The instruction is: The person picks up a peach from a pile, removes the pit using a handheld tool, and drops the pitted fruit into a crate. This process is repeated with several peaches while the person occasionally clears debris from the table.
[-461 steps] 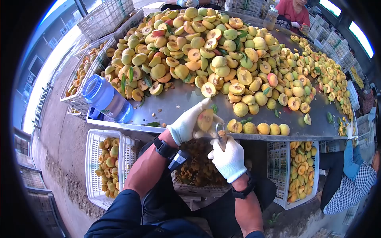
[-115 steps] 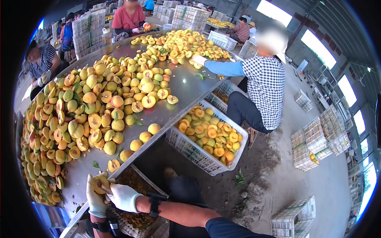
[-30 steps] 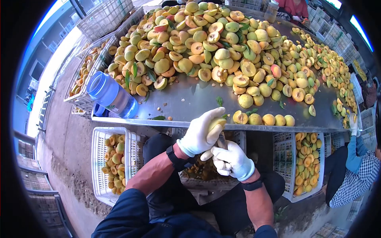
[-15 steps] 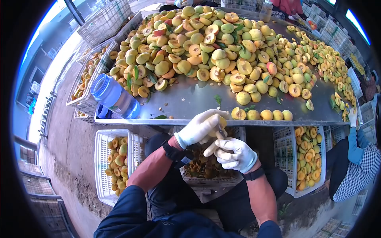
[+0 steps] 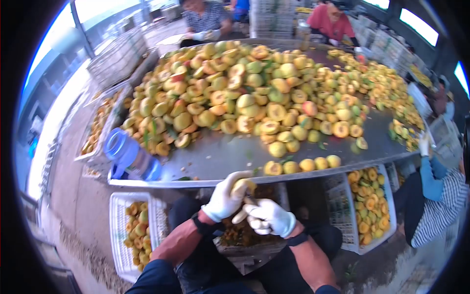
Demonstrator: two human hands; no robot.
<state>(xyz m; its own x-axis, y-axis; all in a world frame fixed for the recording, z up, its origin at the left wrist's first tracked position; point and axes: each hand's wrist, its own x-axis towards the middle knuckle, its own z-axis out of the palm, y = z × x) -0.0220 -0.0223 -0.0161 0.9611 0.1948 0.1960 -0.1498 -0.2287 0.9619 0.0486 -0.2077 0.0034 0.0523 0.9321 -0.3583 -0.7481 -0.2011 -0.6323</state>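
Within right-hand fingers (image 5: 261, 224), a tool (image 5: 250, 200) slants up-left

Strong daylight comes from the left of the table (image 5: 215, 157), where the ground (image 5: 54, 122) is almost burnt to white. The windows (image 5: 418, 26) beyond the table's right end also glare. Below the table there is deep shadow. Blur softens the fruit (image 5: 276, 112) on the table, and straight lines bend strongly toward the black edges.

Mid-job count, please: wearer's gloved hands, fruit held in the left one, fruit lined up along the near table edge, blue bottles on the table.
Gloved hands: 2, left hand and right hand
Held fruit: 1
Lined-up fruit: 5
Blue bottle: 1
Total: 9
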